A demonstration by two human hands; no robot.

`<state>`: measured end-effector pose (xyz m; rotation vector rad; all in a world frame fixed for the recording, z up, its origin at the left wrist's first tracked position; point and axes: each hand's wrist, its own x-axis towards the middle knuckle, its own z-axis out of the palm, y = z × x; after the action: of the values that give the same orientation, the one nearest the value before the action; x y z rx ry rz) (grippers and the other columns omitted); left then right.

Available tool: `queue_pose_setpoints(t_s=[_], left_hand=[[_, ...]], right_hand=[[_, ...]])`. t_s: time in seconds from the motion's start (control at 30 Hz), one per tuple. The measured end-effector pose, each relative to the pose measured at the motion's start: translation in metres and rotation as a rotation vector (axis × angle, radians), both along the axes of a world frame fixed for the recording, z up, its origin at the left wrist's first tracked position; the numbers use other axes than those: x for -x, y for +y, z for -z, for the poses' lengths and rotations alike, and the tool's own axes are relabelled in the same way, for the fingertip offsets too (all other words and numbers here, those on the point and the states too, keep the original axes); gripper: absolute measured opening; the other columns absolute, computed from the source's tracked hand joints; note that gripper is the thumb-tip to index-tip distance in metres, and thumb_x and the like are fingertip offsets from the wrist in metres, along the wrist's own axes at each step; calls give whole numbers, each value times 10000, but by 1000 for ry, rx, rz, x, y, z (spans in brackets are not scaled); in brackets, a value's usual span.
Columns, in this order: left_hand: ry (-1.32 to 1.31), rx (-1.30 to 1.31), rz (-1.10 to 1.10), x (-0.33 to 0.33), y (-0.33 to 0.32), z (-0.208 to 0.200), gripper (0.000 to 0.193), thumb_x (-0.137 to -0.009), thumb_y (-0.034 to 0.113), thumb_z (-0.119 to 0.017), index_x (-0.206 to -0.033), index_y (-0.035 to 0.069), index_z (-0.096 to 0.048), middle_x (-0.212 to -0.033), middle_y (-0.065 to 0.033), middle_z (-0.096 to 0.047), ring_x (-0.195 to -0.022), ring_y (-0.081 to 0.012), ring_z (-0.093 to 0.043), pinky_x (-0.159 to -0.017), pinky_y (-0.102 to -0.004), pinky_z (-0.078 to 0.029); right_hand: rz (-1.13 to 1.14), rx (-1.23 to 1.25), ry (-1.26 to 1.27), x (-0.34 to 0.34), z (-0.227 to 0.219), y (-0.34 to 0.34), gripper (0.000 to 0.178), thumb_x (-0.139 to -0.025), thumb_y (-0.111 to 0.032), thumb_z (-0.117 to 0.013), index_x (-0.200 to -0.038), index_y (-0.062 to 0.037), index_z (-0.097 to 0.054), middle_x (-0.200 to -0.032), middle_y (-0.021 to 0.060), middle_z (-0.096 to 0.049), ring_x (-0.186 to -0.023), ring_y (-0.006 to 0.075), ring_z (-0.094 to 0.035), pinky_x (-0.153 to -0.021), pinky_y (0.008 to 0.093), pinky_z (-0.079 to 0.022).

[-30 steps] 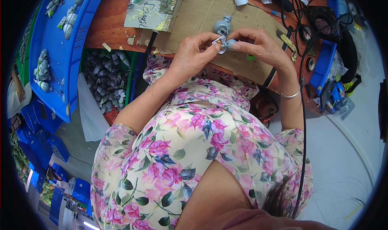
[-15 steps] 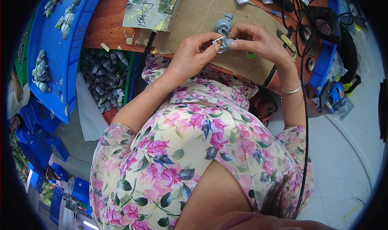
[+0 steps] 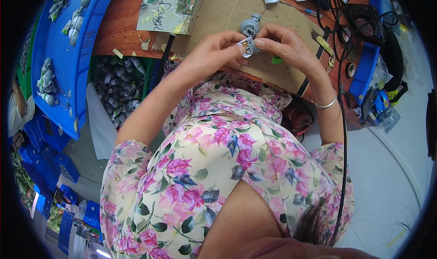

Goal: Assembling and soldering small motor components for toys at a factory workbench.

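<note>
Just above the cardboard, my left hand (image 3: 217, 53) and my right hand (image 3: 289, 47) meet over a small grey-white plastic part (image 3: 247, 48) with orange-brass bits inside. My left fingers are curled together against its left edge, and what their tips hold is partly hidden. With thumb and forefinger my right hand pinches the right side of the same part. Right behind it lies a rounded grey plastic housing (image 3: 250, 25) with a narrow neck, close to my right fingertips.
Cardboard (image 3: 223, 13) covers part of the wooden bench. A board stack with green circuit boards (image 3: 190, 3) stands at the far left. Blue trays (image 3: 59, 72) hold grey parts, and a bin of grey pieces (image 3: 116, 86) sits below. Black cables (image 3: 339, 20) tangle at right, near a tape roll (image 3: 350, 69).
The small plastic part has tilted in my fingers. My left hand has shifted slightly up and left, its fingers more curled. My right hand stays in nearly the same place.
</note>
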<state>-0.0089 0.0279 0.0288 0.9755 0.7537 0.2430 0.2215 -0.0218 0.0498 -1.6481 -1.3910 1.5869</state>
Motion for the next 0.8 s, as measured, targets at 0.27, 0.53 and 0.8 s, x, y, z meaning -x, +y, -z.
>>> queue_pose_setpoints(t_s=[0.27, 0.53, 0.8], left_hand=[[-105, 461, 246, -6, 24, 2, 359, -1037, 391, -552, -1103, 41, -591, -944, -84, -686, -734, -113, -652, -643, -225, -538], [-203, 588, 121, -12, 12, 15, 353, -1072, 324, -488, -1151, -1, -601, -952, -99, -671, -785, -169, -674, -659, -273, -561], [-317, 635, -9, -11, 9, 22, 407, -1084, 282, -448, -1258, -71, -551, -1038, -154, -662, -859, -245, -700, -768, -345, -604]], right_hand=[[-198, -141, -42, 7, -2, 12, 387, -906, -379, -737, -1016, -40, -584, -810, -3, -586, -729, 100, -533, -611, 259, -429], [-529, -211, -131, -13, -20, 32, 480, -834, -330, -775, -1145, -44, -547, -925, 74, -625, -838, 199, -593, -722, 338, -472], [-186, -795, -589, -21, -21, 18, 356, -842, -79, -689, -1182, -52, -590, -1199, 113, -604, -1169, 316, -576, -958, 411, -477]])
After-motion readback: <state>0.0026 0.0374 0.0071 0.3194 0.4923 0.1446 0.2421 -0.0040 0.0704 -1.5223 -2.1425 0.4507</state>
